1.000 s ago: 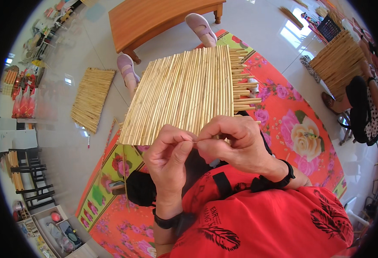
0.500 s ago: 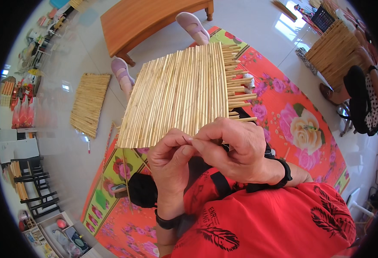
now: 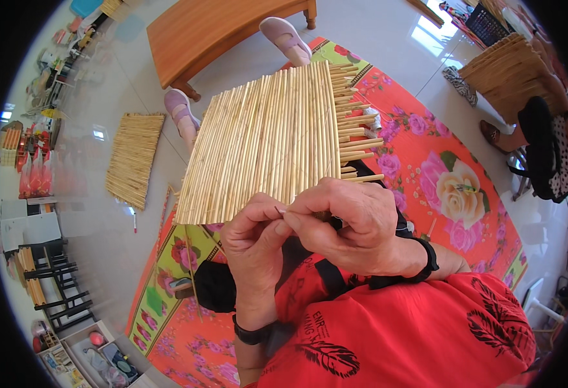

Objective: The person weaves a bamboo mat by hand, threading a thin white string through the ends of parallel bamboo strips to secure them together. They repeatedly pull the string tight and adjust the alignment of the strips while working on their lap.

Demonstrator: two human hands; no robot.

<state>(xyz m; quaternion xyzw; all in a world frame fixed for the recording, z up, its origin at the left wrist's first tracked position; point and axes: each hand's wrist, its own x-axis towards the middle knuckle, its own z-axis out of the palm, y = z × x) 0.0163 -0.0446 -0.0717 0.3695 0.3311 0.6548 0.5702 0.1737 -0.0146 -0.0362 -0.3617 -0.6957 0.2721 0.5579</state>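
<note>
A mat of straw-coloured stalks [image 3: 264,136], laid side by side, lies tilted before me, its near edge just beyond my fingers. At its right edge, several loose stalks [image 3: 356,132] stick out unevenly. My left hand [image 3: 256,236] is closed in a pinch, with a thin dark needle-like piece showing at the fingertips. Thumb and forefinger of my right hand [image 3: 348,223] pinch together right against the left fingertips. Whatever sits between the right fingers is too small and hidden to name.
Below lies a red flowered floor mat [image 3: 419,168]. A wooden low table [image 3: 213,39] stands ahead, beside two feet in purple shoes [image 3: 284,39]. Another stalk mat [image 3: 135,158] is on the floor at left. At right sits a co-worker [image 3: 558,136] with a stalk panel [image 3: 500,71].
My hands keep nearly the same pinch, fingertips together. The view has shifted slightly. At right, the co-worker's panel has tilted and their arm has moved.
</note>
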